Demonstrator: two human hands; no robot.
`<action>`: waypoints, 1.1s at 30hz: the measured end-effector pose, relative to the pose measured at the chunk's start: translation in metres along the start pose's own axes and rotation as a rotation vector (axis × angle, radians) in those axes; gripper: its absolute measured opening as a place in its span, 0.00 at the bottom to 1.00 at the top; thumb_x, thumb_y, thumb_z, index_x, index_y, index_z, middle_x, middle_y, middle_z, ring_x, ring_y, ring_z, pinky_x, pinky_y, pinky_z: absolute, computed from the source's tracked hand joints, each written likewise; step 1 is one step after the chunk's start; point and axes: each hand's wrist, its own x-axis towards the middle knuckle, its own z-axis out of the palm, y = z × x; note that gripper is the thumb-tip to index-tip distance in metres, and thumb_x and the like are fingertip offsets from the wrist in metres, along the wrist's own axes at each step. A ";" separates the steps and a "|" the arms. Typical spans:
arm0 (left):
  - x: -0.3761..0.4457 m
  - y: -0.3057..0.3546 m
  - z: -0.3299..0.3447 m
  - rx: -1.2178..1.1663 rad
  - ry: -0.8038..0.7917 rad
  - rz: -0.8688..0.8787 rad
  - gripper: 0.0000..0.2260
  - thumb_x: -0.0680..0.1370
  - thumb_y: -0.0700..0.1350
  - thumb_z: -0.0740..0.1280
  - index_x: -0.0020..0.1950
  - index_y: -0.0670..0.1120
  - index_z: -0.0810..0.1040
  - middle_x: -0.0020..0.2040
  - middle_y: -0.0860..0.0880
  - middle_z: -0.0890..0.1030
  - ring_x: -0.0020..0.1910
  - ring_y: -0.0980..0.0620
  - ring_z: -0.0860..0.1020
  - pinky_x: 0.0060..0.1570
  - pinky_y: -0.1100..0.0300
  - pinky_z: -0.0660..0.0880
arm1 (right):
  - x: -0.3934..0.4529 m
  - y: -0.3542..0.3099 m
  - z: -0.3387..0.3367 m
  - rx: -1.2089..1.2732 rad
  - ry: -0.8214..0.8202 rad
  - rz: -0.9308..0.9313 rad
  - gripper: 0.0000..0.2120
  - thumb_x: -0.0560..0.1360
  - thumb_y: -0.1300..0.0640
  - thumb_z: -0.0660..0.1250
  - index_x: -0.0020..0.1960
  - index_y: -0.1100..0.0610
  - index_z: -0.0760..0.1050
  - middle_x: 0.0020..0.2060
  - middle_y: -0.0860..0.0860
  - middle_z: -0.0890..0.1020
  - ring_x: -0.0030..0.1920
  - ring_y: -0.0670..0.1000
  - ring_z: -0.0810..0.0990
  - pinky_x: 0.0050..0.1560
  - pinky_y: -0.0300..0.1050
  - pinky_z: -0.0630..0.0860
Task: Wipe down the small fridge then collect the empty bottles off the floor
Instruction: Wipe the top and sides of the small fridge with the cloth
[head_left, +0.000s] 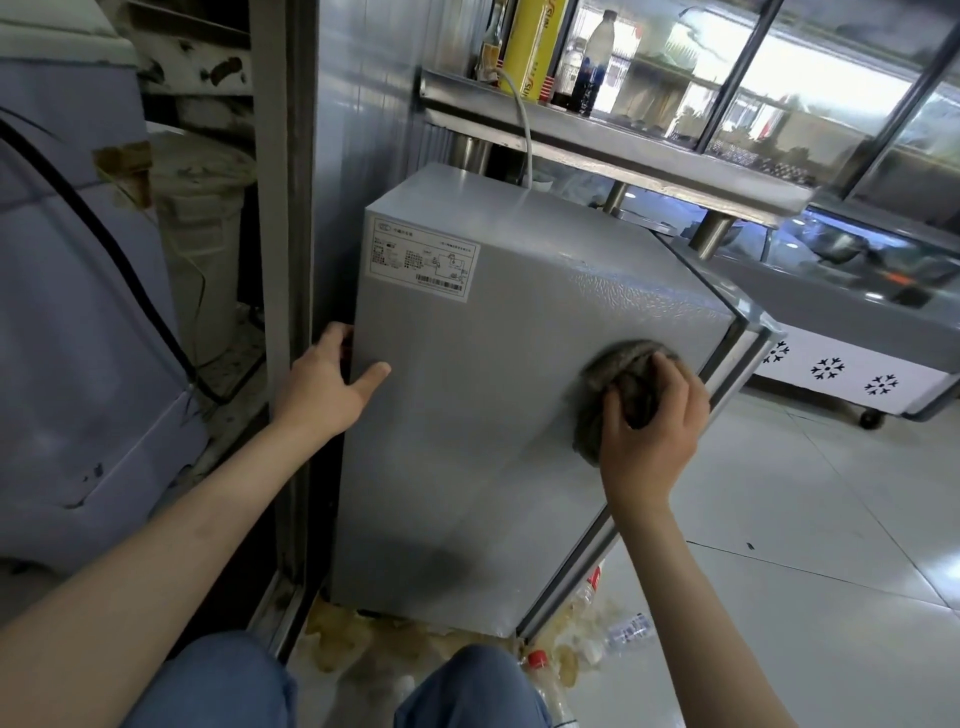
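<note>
The small grey fridge (483, 405) stands in front of me, its side panel facing me, with a white label near the top left. My left hand (324, 382) grips its back left edge, fingers curled behind the corner and thumb on the panel. My right hand (649, 423) holds a dark grey cloth (618, 376) pressed against the panel near the door edge. Empty plastic bottles lie on the floor by the fridge's front corner: one with a red cap (540, 670), one clear (626, 631), one against the fridge's door (589, 584).
A steel shelf (623, 140) holding bottles and a yellow roll overhangs the fridge. A metal post (283, 260) and a large white appliance (78, 312) stand on the left. A wheeled display freezer (857, 374) sits at right. Yellowish spill stains (353, 649) mark the tile floor near my knees.
</note>
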 end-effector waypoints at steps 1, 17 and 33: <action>0.000 0.000 0.000 0.000 -0.001 0.000 0.22 0.74 0.54 0.68 0.65 0.48 0.68 0.61 0.45 0.78 0.52 0.40 0.78 0.48 0.50 0.74 | 0.003 0.000 0.000 -0.005 0.010 -0.012 0.21 0.68 0.66 0.71 0.60 0.64 0.72 0.57 0.63 0.76 0.60 0.56 0.69 0.65 0.39 0.64; -0.002 0.000 0.000 -0.013 -0.011 -0.014 0.24 0.74 0.56 0.68 0.66 0.50 0.67 0.61 0.45 0.78 0.51 0.40 0.79 0.50 0.46 0.77 | -0.019 -0.004 0.030 -0.213 -0.060 -0.403 0.21 0.72 0.62 0.68 0.64 0.58 0.70 0.65 0.57 0.67 0.63 0.63 0.65 0.65 0.59 0.68; 0.000 -0.002 0.003 -0.010 0.011 -0.006 0.23 0.74 0.55 0.68 0.65 0.48 0.68 0.61 0.44 0.78 0.52 0.39 0.78 0.49 0.50 0.74 | -0.095 0.006 0.026 -0.050 -0.178 0.170 0.22 0.63 0.66 0.73 0.55 0.62 0.72 0.56 0.64 0.72 0.57 0.58 0.68 0.59 0.46 0.68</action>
